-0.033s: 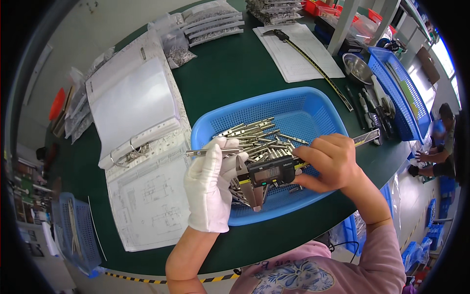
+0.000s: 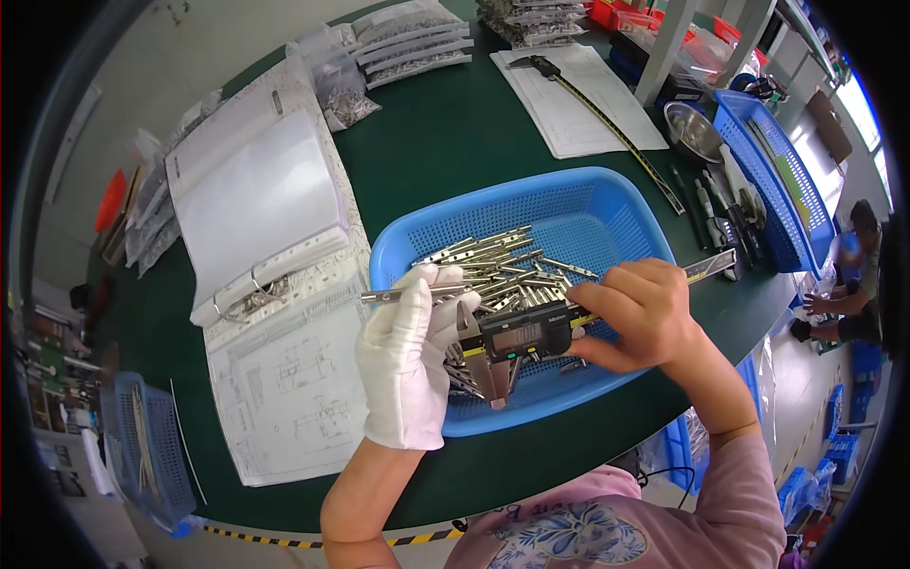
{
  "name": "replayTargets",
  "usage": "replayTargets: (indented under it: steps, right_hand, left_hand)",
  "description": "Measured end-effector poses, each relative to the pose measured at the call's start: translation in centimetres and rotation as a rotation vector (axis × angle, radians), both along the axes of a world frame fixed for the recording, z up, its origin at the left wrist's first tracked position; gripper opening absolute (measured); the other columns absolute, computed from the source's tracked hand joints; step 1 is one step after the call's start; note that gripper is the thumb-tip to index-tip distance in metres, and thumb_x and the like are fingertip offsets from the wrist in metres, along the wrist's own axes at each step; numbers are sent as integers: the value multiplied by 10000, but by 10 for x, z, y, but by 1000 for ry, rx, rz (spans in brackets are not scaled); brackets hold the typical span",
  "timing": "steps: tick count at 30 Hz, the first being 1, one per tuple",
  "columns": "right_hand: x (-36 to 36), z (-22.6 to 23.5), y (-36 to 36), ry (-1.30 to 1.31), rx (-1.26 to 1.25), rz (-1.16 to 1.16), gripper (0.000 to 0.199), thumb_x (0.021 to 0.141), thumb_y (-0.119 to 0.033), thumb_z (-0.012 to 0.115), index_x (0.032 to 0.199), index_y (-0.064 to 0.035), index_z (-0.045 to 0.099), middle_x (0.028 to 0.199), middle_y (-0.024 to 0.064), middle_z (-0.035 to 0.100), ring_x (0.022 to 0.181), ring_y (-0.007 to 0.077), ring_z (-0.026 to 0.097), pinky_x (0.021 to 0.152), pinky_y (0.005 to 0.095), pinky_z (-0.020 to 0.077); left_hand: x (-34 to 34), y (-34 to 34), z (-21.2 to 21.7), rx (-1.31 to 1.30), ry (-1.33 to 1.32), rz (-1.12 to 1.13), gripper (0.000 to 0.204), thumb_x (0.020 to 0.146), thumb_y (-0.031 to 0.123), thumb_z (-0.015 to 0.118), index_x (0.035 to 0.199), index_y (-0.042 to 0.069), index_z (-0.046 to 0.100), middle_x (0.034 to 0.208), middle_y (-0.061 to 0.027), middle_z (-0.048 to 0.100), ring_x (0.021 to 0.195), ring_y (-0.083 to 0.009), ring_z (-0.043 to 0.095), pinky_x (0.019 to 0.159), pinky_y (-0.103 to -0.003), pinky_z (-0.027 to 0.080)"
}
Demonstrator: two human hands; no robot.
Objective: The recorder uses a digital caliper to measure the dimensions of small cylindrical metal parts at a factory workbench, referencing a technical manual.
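My left hand (image 2: 409, 365), in a white glove, is closed on a slim metal rod (image 2: 382, 297) with a small hole near its end. The rod lies roughly level between thumb and fingers. My bare right hand (image 2: 637, 313) grips a digital caliper (image 2: 526, 334) by its body, thumb below and fingers above. The caliper's jaws (image 2: 488, 375) hang beside the gloved fingers; I cannot tell whether they touch the rod. Under both hands stands a blue perforated basket (image 2: 621, 204), holding a heap of similar metal rods (image 2: 483, 256).
An open ring binder (image 2: 265, 209) with drawings lies left. Bagged parts (image 2: 412, 43) are stacked at the back. Another caliper (image 2: 607, 123) rests on papers (image 2: 531, 119). To the right are a metal bowl (image 2: 692, 133), hand tools (image 2: 716, 213) and a blue basket (image 2: 782, 190). A person (image 2: 858, 275) sits far right.
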State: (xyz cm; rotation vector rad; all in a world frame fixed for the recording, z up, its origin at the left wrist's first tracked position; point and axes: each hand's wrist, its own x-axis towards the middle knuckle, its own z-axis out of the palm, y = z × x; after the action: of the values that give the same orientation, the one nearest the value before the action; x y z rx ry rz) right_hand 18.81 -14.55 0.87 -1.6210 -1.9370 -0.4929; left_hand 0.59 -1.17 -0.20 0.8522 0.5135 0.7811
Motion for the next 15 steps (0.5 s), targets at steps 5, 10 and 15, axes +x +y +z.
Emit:
replayTargets:
  steps: [5,10,15]
  right_hand:
    - [-1,1,-1,7,-23,1,352,653,-375,715,806,-80,597,560,3,427,434,162,466,386,292,334]
    - [-2,0,-1,29,2,-13,355,649,-370,718,814,-80,600,560,4,427,433,164,465,388,294,336]
    - [-2,1,-1,11,-16,-16,364,639,-365,724,824,-77,600,557,5,424,433,168,464,389,296,337]
  left_hand:
    - [0,1,2,-42,6,6,210,935,173,495,1071,42,586,1080,-123,610,939,-216,622,836,-343,508]
    - [0,0,3,-80,-40,-2,200,933,168,500,1057,44,596,1065,-123,617,925,-212,623,835,-343,507]
    - [0,-1,6,-80,25,-1,167,911,125,534,1042,42,597,1009,-124,631,869,-214,632,779,-327,532]
